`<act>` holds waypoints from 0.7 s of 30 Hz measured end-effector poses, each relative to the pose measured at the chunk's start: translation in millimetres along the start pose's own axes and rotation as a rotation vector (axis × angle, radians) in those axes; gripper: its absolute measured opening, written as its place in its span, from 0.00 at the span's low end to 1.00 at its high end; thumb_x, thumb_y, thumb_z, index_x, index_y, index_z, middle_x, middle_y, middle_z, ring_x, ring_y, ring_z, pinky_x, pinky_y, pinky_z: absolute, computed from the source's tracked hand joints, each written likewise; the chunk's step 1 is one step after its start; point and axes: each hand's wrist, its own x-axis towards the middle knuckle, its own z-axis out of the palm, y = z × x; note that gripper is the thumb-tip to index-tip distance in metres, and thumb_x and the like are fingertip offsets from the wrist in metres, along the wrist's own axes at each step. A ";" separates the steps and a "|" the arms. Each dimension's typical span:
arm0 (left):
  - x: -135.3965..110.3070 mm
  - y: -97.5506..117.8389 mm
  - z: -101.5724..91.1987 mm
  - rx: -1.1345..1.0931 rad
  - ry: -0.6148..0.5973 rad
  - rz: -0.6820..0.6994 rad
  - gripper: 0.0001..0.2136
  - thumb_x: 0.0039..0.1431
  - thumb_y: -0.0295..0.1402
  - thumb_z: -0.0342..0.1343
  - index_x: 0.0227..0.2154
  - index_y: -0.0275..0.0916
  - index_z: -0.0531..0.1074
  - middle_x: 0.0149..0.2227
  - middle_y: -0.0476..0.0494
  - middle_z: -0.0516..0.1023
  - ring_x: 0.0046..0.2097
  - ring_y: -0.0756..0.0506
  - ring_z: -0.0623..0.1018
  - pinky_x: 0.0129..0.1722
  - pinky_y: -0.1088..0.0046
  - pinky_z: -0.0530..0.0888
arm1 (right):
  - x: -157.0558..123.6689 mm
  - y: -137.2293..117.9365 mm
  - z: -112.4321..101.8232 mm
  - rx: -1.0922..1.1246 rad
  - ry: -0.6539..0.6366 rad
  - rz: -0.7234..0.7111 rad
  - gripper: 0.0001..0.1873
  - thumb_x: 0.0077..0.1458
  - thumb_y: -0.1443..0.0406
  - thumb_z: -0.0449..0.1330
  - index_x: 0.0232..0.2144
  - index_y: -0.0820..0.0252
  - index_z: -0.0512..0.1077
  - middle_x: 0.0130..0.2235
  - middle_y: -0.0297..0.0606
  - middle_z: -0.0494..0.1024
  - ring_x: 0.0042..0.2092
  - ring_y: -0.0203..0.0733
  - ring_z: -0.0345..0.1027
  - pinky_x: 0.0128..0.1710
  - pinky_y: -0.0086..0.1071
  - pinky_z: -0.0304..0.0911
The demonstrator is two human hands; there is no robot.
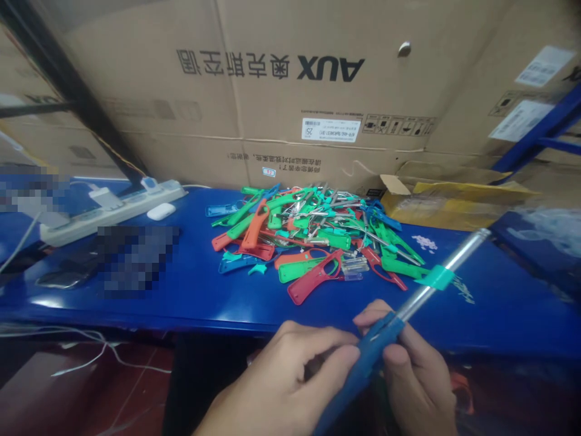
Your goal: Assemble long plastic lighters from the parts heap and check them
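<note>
A blue long-nosed lighter (370, 357) is held between both hands near the table's front edge. Its silver metal tube points up and to the right, with a strip of turquoise tape (438, 277) around it. My left hand (290, 375) pinches the blue body with thumb and fingers. My right hand (415, 369) is closed around the body close to the base of the tube. The lower end of the body is partly hidden by my left hand. Beyond the hands lies a heap of lighter parts: green, orange, red and blue casings (313, 281) and metal tubes.
A white power strip (113, 212) with plugs and a white case (161, 211) are at the left of the blue table (204, 309). A large cardboard box (272, 121) stands behind. An opened small carton (436, 203), pale bits (424, 243) and thin metal pieces (463, 290) lie at the right.
</note>
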 end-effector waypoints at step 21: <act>26.7 0.6 -5.7 -0.573 -0.348 -0.227 0.11 0.53 0.24 0.60 0.21 0.36 0.63 0.22 0.58 0.55 0.26 0.55 0.52 0.25 0.80 0.56 | 8.2 -8.7 6.3 -0.002 -0.159 -0.076 0.22 0.65 0.45 0.55 0.36 0.51 0.81 0.32 0.34 0.81 0.31 0.39 0.74 0.33 0.25 0.70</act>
